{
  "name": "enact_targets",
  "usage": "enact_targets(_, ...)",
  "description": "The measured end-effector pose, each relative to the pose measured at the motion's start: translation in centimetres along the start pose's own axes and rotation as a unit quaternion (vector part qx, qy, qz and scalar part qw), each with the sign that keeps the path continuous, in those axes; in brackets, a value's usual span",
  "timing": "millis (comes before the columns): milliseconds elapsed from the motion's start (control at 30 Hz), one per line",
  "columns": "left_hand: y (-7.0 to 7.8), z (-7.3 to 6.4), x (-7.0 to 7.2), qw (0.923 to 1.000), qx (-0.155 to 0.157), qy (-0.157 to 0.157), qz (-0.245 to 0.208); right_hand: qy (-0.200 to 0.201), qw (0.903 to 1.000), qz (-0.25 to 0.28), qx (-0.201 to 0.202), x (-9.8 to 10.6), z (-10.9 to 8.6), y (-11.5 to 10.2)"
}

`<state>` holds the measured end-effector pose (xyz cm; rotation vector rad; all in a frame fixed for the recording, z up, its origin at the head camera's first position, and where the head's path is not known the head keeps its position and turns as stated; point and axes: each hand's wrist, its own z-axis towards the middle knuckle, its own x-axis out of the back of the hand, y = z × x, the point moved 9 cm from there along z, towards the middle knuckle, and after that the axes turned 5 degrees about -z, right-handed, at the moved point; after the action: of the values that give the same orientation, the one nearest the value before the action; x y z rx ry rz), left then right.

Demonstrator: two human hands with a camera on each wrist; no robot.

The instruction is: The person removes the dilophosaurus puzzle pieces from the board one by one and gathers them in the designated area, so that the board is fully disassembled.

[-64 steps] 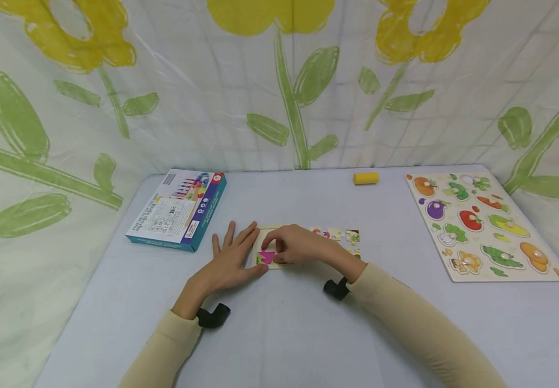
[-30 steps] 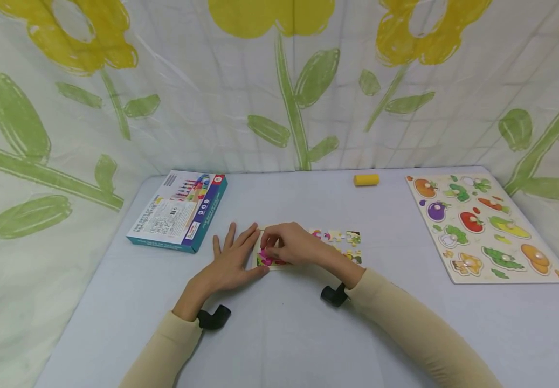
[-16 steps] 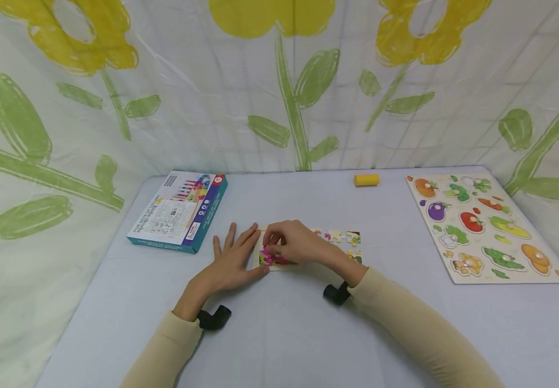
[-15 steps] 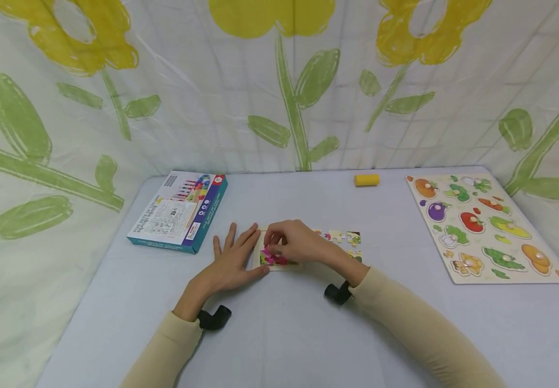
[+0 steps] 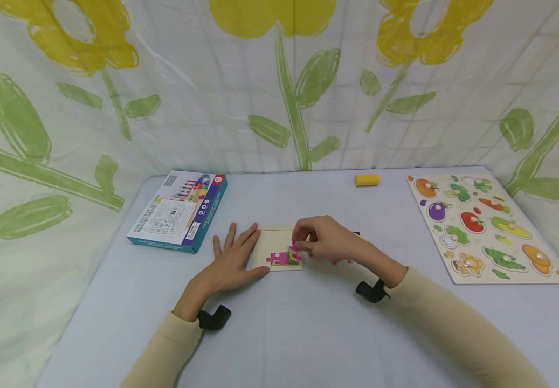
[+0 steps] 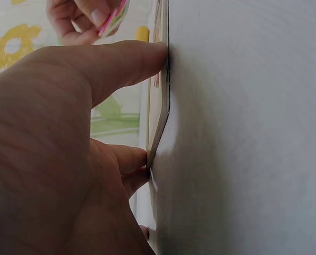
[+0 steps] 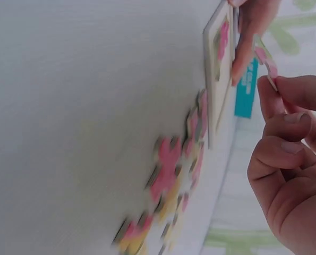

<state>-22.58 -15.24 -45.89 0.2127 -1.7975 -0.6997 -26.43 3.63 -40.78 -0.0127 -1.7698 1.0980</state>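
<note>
A shallow wooden puzzle tray lies mid-table. My left hand rests flat at its left side, thumb and fingers touching the edge; the left wrist view shows the thumb on the rim. One pink jigsaw piece lies in the tray's lower part. My right hand pinches a pink and green jigsaw piece between thumb and fingertips. In the right wrist view this held piece is raised above the table, tilted. Loose jigsaw pieces lie right of the tray, mostly hidden under the right hand in the head view.
A teal and white box lies at the back left. At the back stands a yellow cylinder on its side. A vegetable knob puzzle board lies on the right. A flower-printed curtain hangs behind the table.
My right hand has lifted the pink and green piece out of the tray's lower left corner and moved right with it. The pink piece beside it stays in the tray. My left hand has stayed put.
</note>
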Motion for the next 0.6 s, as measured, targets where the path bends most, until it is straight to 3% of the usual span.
enact_targets(267,0.1,-0.1,0.0,1.0,0.004,-0.001,-0.001,-0.004,0.9997,-0.021,-0.013,0.2,-2.6,1.7)
enact_targets(600,0.1,-0.1,-0.1,1.0,0.004,0.002,0.0,0.029,0.999,-0.019,-0.028,-0.2,-4.4,2.7)
